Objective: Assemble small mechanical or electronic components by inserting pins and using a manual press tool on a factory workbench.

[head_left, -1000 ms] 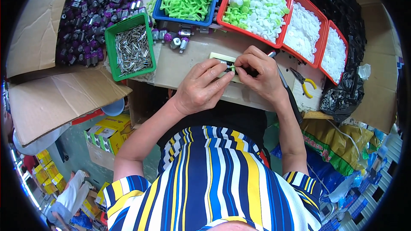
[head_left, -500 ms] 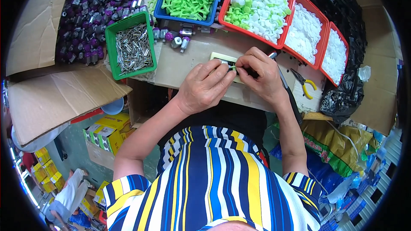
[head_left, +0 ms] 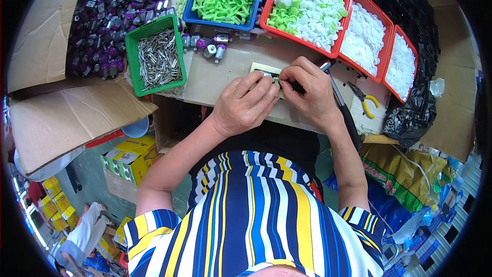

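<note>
A cream-coloured rectangular block lies on the cardboard-topped bench in front of me, partly covered by my fingers. My left hand is closed over it, its fingertips pressed on a small silver-and-dark part set in the block. My right hand pinches at the block's right end, touching a tiny green plastic piece beside the left fingertips. Most of that piece is hidden by the fingers. Just right of my right hand rests a dark-handled tool, partly behind the wrist.
Beyond my hands stand a blue tray of green plastic pieces, red trays of white and green caps, and a green tray of metal pins. Purple-and-grey motors pile up at left. Yellow-handled pliers lie at right.
My right fingertips have shifted slightly left, closer to the left fingers, and less of the green piece shows. The left hand has barely moved.
</note>
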A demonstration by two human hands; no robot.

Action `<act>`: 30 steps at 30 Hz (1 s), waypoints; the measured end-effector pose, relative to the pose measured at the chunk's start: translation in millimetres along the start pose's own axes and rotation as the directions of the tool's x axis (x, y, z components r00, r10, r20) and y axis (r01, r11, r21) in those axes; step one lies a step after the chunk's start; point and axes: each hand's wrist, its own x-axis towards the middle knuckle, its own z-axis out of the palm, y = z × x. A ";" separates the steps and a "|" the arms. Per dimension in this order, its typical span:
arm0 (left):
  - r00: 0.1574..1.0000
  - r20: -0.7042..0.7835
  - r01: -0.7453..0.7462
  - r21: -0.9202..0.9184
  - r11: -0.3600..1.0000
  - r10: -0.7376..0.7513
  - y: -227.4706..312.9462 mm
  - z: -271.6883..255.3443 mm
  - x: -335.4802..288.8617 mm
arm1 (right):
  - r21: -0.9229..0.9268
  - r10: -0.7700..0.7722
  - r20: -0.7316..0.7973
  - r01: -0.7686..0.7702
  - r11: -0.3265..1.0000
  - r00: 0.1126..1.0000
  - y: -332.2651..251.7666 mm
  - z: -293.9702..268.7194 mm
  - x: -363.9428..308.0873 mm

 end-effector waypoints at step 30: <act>0.987 -0.024 0.159 -0.066 0.985 -0.160 -2.0 -39.5 11.7 | -0.342 0.286 -0.306 -0.385 0.857 0.908 54.6 -108.8 -20.7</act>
